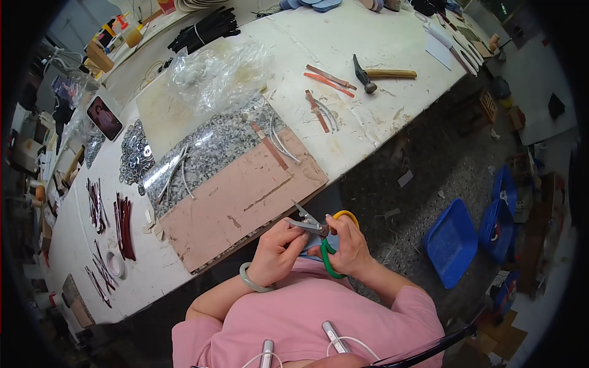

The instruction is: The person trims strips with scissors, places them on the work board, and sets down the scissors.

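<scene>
"Firstly, nearest the body: how do the arms lie?"

"Both elbows are bent, and the forearms converge before the pink shirt (294, 306). The left wrist bears a pale bangle (246, 277)."

"And the left hand (270, 254)?"

"Nearly closed: fingers curled, thumb drawn in towards the forefinger, at the blades. Whether the pinch contains anything small cannot be told."

"The right hand (351, 246)?"

"Partly closed about the scissors (323, 230), its digits at the yellow and green loops. The loops stand apart and the blades are parted, the tips directed forward and to the left."

"Where do the scissors lie overall?"

"Between the hands, just off the near edge of the pinkish board (215, 227)."

"What does good handling require here?"

"In judgement, three things: a firm left pinch, set back from the cutting line; the workpiece brought near the pivot, where leverage is greatest; and a slow closure, the lower blade kept in sight. The chief hazard is a left fingertip between the edges — the margin looks slight."

"And farther off?"

"A reddish strip (270, 146) lies across the board's far edge, beside pale curved strands (281, 142); beyond, a hammer (392, 73) rests on the table (368, 37) — well apart from both hands."
</scene>
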A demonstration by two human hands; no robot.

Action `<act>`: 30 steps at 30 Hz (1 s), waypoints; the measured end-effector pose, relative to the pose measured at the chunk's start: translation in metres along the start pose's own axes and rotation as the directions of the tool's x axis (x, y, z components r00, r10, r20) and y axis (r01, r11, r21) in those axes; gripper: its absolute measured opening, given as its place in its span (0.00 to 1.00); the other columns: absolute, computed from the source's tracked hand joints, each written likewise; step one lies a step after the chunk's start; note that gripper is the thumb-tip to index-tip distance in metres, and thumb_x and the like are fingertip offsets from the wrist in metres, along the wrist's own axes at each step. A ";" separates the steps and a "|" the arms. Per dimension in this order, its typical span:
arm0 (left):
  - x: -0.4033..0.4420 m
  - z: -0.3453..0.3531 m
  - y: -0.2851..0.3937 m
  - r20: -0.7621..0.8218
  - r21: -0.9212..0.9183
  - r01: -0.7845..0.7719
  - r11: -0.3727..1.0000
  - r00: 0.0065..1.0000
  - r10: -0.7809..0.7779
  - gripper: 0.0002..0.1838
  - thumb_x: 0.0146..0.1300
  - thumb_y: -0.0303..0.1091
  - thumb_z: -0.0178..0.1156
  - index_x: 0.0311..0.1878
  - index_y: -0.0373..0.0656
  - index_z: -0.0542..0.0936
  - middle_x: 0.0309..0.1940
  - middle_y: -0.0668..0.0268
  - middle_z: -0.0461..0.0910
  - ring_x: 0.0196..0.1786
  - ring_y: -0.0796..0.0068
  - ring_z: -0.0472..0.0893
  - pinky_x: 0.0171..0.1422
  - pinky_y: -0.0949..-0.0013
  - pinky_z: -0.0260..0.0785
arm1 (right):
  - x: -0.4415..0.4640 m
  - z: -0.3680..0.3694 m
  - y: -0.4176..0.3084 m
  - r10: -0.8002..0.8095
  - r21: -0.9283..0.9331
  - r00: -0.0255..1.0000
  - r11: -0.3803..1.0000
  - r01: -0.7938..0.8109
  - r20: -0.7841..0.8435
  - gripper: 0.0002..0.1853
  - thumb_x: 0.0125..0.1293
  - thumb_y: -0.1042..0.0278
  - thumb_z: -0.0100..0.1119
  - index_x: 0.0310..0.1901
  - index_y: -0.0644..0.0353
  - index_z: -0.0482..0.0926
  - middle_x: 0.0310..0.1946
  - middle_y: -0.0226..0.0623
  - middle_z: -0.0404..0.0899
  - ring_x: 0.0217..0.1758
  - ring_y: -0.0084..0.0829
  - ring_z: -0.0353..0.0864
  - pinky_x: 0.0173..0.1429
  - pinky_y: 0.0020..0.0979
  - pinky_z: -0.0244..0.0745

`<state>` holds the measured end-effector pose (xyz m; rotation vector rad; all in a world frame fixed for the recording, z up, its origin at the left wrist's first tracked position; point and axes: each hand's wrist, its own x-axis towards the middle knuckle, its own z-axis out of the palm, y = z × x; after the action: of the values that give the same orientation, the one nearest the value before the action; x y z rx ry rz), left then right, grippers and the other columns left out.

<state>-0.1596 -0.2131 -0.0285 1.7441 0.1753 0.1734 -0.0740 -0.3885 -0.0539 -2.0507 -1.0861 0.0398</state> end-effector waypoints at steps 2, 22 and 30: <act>0.000 -0.001 0.000 0.010 -0.017 0.025 1.000 1.000 -0.025 0.07 0.61 0.22 0.59 0.42 0.32 0.80 0.33 0.60 0.75 0.34 0.71 0.74 0.39 0.72 0.65 | -0.001 -0.001 -0.003 0.024 0.014 1.000 1.000 -0.024 -0.002 0.40 0.43 0.51 0.77 0.52 0.71 0.70 0.34 0.42 0.74 0.35 0.42 0.77 0.39 0.38 0.74; 0.001 0.005 -0.004 -0.032 -0.053 0.055 0.997 0.998 -0.057 0.06 0.62 0.25 0.61 0.41 0.34 0.81 0.29 0.65 0.78 0.29 0.80 0.74 0.34 0.77 0.66 | -0.032 0.001 -0.002 0.271 0.237 0.959 0.929 -0.283 0.080 0.36 0.50 0.50 0.75 0.51 0.69 0.69 0.27 0.39 0.77 0.25 0.33 0.79 0.31 0.32 0.76; 0.006 0.001 -0.007 0.126 -0.219 0.325 0.920 0.944 -0.304 0.09 0.66 0.30 0.59 0.40 0.34 0.82 0.30 0.68 0.80 0.33 0.84 0.75 0.39 0.78 0.68 | -0.042 -0.008 -0.006 0.373 0.465 0.863 0.731 -0.500 0.341 0.28 0.62 0.49 0.64 0.48 0.67 0.67 0.29 0.33 0.77 0.29 0.16 0.75 0.33 0.21 0.71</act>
<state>-0.1540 -0.2120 -0.0354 1.4591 0.3532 -0.1167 -0.1014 -0.4215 -0.0580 -1.7469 -0.5826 0.7609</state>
